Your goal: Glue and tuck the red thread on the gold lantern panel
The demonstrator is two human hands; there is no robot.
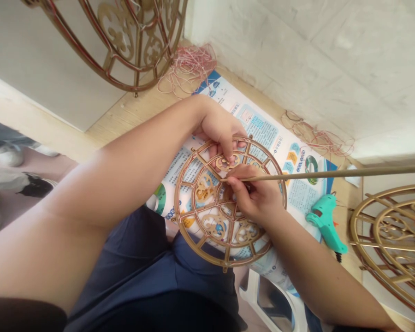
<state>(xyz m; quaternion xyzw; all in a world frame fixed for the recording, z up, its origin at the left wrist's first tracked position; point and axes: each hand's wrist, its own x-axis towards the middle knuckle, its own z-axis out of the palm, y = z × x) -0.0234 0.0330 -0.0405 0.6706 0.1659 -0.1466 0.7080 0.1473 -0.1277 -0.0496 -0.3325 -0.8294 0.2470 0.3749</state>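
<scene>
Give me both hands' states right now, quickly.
Left hand: closed, holding the upper rim of the round gold frame.
Right hand: closed, fingers pinching the thin rod.

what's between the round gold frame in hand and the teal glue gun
In the head view, the printed sheet lies between the round frame and the glue gun; lower down, the right forearm crosses that gap.

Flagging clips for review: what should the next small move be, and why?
Perhaps ease the stick slightly along the round frame: its tip is over the inner part, the right hand pinches it nearby, and the left hand holds the frame's far side.
</scene>
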